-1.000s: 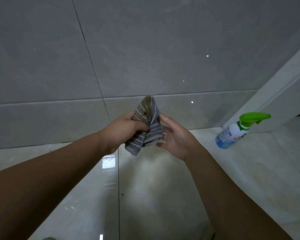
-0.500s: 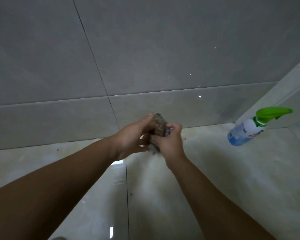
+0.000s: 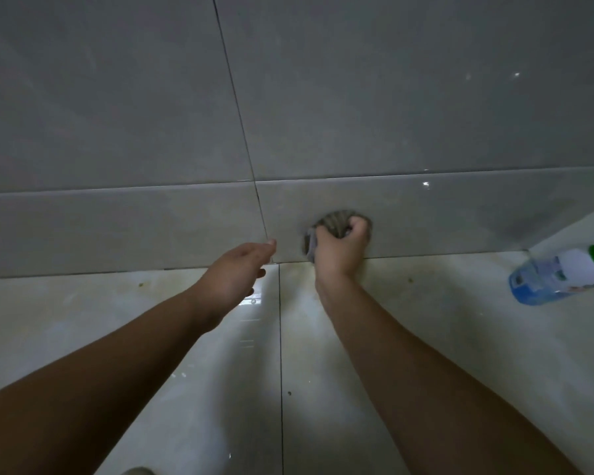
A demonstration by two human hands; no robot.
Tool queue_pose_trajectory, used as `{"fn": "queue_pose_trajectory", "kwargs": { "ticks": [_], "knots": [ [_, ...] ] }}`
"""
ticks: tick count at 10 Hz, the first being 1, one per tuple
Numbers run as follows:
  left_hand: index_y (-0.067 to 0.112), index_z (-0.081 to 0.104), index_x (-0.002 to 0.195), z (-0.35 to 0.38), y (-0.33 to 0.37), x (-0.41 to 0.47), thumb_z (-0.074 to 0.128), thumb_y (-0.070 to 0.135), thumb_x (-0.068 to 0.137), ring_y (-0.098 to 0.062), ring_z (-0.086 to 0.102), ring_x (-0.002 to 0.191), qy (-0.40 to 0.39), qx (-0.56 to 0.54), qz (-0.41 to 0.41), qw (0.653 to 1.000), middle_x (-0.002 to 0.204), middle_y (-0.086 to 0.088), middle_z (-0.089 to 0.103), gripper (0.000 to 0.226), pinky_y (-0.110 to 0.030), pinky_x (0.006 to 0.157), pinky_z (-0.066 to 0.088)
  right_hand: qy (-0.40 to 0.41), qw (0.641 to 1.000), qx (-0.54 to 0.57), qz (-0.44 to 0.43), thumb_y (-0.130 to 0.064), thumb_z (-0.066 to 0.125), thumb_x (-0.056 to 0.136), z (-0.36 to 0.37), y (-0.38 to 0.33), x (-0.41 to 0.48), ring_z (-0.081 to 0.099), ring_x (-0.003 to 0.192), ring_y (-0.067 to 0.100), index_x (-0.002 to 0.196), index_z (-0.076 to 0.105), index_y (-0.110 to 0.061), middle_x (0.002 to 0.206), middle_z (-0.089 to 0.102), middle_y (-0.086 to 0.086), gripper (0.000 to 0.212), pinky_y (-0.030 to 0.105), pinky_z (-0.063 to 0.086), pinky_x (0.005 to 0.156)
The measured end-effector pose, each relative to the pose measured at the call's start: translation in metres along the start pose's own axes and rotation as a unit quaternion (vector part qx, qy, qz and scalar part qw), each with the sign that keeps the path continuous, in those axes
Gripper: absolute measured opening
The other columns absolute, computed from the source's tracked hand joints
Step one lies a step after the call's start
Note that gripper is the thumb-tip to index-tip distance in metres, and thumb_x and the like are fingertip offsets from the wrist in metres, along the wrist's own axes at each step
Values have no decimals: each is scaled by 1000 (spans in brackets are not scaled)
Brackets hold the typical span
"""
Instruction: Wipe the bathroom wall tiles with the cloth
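My right hand (image 3: 338, 250) grips a bunched grey striped cloth (image 3: 338, 221) and presses it against the low strip of grey wall tile (image 3: 443, 214), just above the floor joint. Most of the cloth is hidden under the fingers. My left hand (image 3: 235, 272) is held out with straight fingers to the left of the cloth, its fingertips close to the bottom of the wall near the vertical grout line (image 3: 261, 214). It holds nothing.
Large grey wall tiles (image 3: 391, 97) rise above the low strip. A glossy pale floor (image 3: 426, 320) lies below. A spray bottle (image 3: 559, 275) with a green trigger head lies on the floor at the right edge.
Both hands held the cloth in front of the wall. Now the left hand has let go and the right hand has carried the bunched cloth forward onto the low wall tile.
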State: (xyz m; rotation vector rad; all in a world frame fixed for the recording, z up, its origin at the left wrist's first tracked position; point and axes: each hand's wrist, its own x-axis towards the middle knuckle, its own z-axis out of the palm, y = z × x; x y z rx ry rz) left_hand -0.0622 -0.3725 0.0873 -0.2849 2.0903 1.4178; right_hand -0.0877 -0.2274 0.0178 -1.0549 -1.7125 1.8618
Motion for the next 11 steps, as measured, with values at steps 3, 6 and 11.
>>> {"fn": "queue_pose_trajectory", "kwargs": {
  "ticks": [3,6,11],
  "knots": [
    [27,59,122,13,-8,1,47,53,97,-8,58,110,-16,36,4,999,123,9,61,37,-36,100,47,5,991,-92,97,-1,69,84,-53,39,48,53,86,17,115,56,-5,103,60,11,34,12,42,55],
    [26,57,130,52,13,0,46,54,98,-14,54,122,-50,79,55,994,133,7,58,44,-42,111,39,131,959,-250,-19,-14,53,88,-188,10,91,58,92,29,116,61,-14,104,63,11,28,36,47,80],
    [26,39,148,146,57,-40,45,47,101,-18,44,134,-84,279,198,936,154,1,37,52,-21,100,28,-161,778,-605,-54,-36,48,94,-249,40,39,15,146,31,151,22,-27,160,13,14,64,45,20,118]
  ]
}}
